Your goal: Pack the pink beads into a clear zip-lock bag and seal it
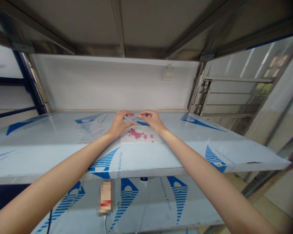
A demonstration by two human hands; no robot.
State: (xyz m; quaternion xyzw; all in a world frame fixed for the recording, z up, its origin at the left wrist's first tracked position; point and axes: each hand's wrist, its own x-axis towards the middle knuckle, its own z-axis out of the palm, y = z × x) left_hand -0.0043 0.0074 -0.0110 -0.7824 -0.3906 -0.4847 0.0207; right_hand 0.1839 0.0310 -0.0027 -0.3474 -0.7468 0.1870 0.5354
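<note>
My left fingers [127,113] and right fingers [143,114] pinched a small clear plastic bag [136,118].
Round pink beads [135,133] lay on a white pad [141,139] just below them, on the film-covered table [210,156].

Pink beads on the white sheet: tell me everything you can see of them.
The pink beads are small, rounded pieces, too small here to tell beads from pills or judge their material. Most lie in a loose, irregular heap on a white sheet, with a few strays scattered to the right. The sheet rests on a steel shelf covered in blue-printed protective film. The left hand and right hand are just beyond the heap, and neither appears to touch it.
</note>
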